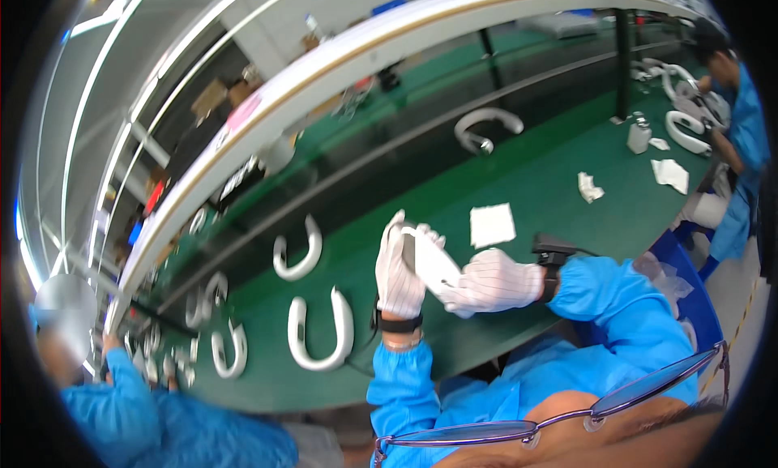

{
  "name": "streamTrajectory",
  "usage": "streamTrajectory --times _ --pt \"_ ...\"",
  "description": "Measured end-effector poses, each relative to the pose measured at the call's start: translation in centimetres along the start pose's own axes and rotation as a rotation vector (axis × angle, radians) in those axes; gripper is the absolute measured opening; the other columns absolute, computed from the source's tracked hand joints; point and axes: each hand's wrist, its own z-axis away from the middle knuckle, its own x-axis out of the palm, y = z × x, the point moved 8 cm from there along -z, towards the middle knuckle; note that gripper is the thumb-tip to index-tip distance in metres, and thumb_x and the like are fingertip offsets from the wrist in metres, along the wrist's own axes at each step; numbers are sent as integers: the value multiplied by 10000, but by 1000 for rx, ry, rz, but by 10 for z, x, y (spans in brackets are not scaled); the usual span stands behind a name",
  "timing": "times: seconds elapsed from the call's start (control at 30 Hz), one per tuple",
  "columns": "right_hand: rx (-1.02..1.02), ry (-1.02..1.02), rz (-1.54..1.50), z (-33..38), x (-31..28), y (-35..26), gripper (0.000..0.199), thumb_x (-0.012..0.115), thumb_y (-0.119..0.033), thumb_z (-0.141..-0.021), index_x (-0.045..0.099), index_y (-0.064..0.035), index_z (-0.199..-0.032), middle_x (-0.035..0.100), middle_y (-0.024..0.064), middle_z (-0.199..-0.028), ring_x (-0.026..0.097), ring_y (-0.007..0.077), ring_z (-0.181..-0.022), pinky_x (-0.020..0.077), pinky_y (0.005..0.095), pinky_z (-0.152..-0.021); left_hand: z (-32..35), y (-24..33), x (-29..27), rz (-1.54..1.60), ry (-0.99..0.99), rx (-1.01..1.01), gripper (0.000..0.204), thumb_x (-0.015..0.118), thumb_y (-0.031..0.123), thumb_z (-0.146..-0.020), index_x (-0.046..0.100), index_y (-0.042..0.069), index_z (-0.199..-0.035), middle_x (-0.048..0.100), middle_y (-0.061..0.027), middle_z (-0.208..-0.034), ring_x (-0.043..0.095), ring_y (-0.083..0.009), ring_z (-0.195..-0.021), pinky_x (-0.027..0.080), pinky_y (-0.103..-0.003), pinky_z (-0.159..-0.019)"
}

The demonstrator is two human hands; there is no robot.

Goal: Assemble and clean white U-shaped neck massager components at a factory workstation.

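Both my hands wear white striped gloves and blue sleeves. My left hand (397, 275) wraps around the far end of a white curved U-shaped device (432, 261), held above the green bench (535, 184). My right hand (494, 282) grips the same device from the near side, thumb on its flat face. A black wrist strap sits on each wrist. Two similar white U-shaped pieces (322, 330) (298, 249) lie flat on the bench to the left of my hands.
A white cloth square (492, 225) lies just beyond my hands, and a crumpled wipe (589, 188) farther right. Another U-shaped piece (486, 128) lies on the dark belt. One person in blue works at the far right (733, 136), another at the lower left (121, 403).
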Motion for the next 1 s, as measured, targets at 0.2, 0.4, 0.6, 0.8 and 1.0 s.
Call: streamTrajectory --times 0.2,0.4,0.6,0.8,1.0 --pt "51 -18 339 -32 4 33 131 672 -212 -768 557 -150 -750 540 11 -638 583 185 -523 450 337 -424 3 -17 21 -47 73 -2 381 450 392 -1057 576 41 -1132 641 -105 -989 636 -228 -911 538 -390 -869" --pt "-18 64 163 9 -5 -13 166 660 -261 -834 635 -96 -836 509 24 -581 531 180 -461 410 329 -406 -8 -14 11 42 -2 -51 476 499 490 -1015 550 41 -1166 593 -119 -936 583 -251 -856 524 -438 -836" --pt "131 210 109 -29 -17 54 161 644 -213 -825 536 -128 -743 512 25 -593 566 194 -520 423 337 -441 -2 -37 20 24 73 -92 481 426 456 -1052 530 36 -1262 639 -132 -1037 625 -260 -997 506 -415 -934" --pt "-5 68 572 -6 -27 7 188 667 -227 -769 630 -78 -879 598 39 -728 595 180 -583 445 330 -464 0 -32 41 64 -227 -152 565 363 528 -1042 536 57 -1301 644 -162 -1019 612 -303 -948 505 -472 -866" --pt "218 153 154 -20 -23 120 113 647 -234 -793 612 -127 -804 572 68 -694 617 264 -635 483 369 -512 -15 -70 56 61 -147 -262 535 329 504 -1061 475 119 -1402 602 -80 -1294 589 -259 -1164 476 -436 -1016"
